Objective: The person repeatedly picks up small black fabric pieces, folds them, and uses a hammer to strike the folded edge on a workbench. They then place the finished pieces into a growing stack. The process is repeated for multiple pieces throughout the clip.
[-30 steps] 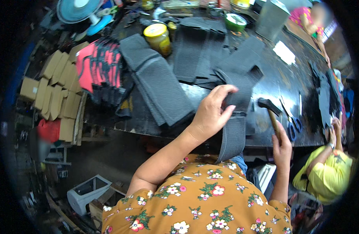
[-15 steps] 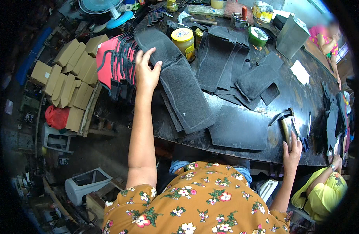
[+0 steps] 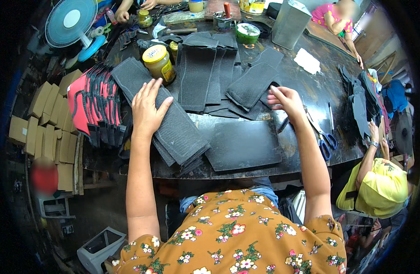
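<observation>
My left hand lies with its fingers stretched out on a stack of long dark grey felt-like strips. My right hand is off the table's middle right, fingers loosely bent and apart, beside a folded dark felt piece; whether the fingertips touch it I cannot tell. More dark strips lie fanned out between my hands. A flat dark board sits at the table's near edge. Right of my right forearm lie blue-handled scissors. The hammer is mostly hidden by that forearm.
Pink and black cut pieces stand stacked at left. A yellow-lidded jar, a green tub and a metal can stand farther back. Cardboard boxes and a fan are at left. A person in yellow works at right.
My right hand has left the hammer handle and moved forward and left to the felt pieces. My left hand now rests flatter on the strips. The view has shifted right.
</observation>
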Motion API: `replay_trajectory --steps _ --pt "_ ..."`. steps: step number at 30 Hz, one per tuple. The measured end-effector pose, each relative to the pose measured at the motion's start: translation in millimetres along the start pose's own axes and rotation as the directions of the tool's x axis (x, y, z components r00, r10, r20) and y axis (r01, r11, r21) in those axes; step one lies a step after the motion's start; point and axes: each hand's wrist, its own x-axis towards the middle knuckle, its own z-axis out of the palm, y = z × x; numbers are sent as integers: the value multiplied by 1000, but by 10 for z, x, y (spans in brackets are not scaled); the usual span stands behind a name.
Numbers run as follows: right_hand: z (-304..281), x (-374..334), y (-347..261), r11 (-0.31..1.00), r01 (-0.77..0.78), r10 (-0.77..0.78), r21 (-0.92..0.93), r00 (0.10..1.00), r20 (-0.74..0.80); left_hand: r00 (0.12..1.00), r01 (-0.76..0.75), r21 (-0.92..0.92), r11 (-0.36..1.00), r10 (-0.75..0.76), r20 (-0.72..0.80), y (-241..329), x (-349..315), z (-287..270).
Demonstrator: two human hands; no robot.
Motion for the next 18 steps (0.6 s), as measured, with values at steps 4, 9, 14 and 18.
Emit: replay_trajectory --steps 4,9,14,18 --pt "230 281 70 991 -126 124 39 991 45 982 -22 -58 998 11 -186 72 -20 -106" --pt "96 -26 -204 959 249 -264 139 959 102 942 -60 -272 960 -35 -332 637 37 -455" --pt "10 -558 -477 902 419 -432 106 865 256 994 95 -818 568 -15 105 1793 -93 -287" --pt "106 -893 -402 934 355 -357 40 931 69 963 255 -822 509 -61 261 2161 -145 -22"
